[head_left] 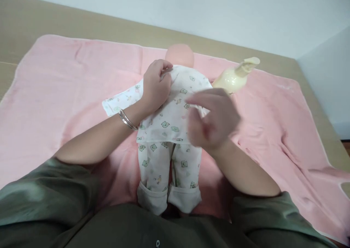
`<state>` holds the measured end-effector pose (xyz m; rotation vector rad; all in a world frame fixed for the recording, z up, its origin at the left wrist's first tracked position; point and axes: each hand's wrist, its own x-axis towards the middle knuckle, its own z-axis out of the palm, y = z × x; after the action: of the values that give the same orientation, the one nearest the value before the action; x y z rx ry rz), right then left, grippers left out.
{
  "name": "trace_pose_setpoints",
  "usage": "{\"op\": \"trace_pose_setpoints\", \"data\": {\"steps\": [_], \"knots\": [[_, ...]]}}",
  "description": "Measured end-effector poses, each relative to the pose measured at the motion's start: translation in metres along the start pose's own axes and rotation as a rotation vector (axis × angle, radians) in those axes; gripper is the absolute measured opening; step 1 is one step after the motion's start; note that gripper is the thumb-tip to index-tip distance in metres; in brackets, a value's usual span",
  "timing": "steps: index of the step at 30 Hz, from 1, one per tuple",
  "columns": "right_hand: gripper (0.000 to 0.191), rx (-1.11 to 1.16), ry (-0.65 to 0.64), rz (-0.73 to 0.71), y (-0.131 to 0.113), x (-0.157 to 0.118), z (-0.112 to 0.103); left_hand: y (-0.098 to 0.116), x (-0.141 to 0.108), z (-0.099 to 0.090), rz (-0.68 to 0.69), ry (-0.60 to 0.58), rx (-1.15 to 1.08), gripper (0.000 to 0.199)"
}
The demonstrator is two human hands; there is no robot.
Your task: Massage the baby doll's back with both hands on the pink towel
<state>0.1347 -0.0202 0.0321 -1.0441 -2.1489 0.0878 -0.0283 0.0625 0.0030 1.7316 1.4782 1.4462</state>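
Observation:
A baby doll lies on its back, its bare round head [179, 54] at the far end. It wears a white long-sleeved baby shirt [177, 113] printed with small green bears, and matching trousers [184, 164] with turned-up cuffs. My left hand [158, 82], a silver bangle at its wrist, is closed on the shirt near the collar; the fingertips are partly hidden. Over the shirt's right side is my right hand [214, 118], blurred by motion. Its fingers point left, thumb and forefinger apart, and nothing shows between them. The doll's face is covered from view.
Beyond my right hand, a cream pump bottle [232, 80] lies tilted on the pink blanket [273, 120]. The blanket spreads across a wooden table [109, 20], with creases at the right. A white wall [218, 14] rises behind the table's far edge.

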Motion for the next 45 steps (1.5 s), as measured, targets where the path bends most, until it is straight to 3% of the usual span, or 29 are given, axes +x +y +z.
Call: {"op": "trace_pose_setpoints", "data": {"steps": [3,5,8,11,13,16,20,24,27,31,35,38,42,45], "knots": [[0.043,-0.065,-0.004,0.036,0.002,0.012,0.023,-0.006,0.001,0.002,-0.015,0.038,0.049,0.025],[0.049,-0.091,-0.124,0.076,0.010,0.019,0.032,-0.009,0.001,0.003,-0.034,0.034,0.072,0.027],[0.055,-0.062,-0.324,0.167,0.031,0.032,0.030,-0.011,0.001,0.003,-0.047,0.008,0.093,0.028],[0.066,-0.056,-0.403,0.324,0.049,0.045,0.020,-0.009,-0.001,0.002,-0.059,0.003,0.122,0.025],[0.071,-0.096,-0.406,0.412,0.048,0.048,0.017,-0.007,-0.004,0.001,-0.090,0.012,0.139,0.025],[0.068,-0.195,-0.371,0.465,0.024,0.039,0.020,-0.004,-0.006,0.000,-0.129,0.021,0.136,0.025],[0.060,-0.245,-0.369,0.290,-0.001,0.027,0.022,-0.003,-0.006,0.000,-0.148,-0.007,0.129,0.024],[0.058,-0.130,-0.517,0.137,0.027,0.041,0.015,-0.005,-0.007,-0.001,-0.127,-0.024,0.105,0.023],[0.070,-0.105,-0.521,0.263,0.049,0.051,0.012,-0.006,-0.008,-0.002,-0.087,-0.027,0.111,0.020],[0.073,-0.211,-0.409,0.446,0.024,0.040,0.018,-0.008,-0.008,-0.001,-0.078,-0.022,0.119,0.022],[0.061,-0.220,-0.396,0.226,-0.007,0.028,0.024,-0.008,-0.008,-0.001,-0.096,-0.036,0.102,0.024],[0.062,-0.152,-0.478,0.155,0.012,0.038,0.024,-0.007,-0.007,-0.001,-0.095,-0.043,0.114,0.023],[0.066,-0.128,-0.485,0.319,0.044,0.055,0.019,-0.006,-0.006,-0.001,-0.085,-0.046,0.152,0.023],[0.068,-0.212,-0.436,0.487,0.027,0.048,0.017,-0.006,-0.007,-0.001,-0.078,-0.042,0.154,0.025]]}}
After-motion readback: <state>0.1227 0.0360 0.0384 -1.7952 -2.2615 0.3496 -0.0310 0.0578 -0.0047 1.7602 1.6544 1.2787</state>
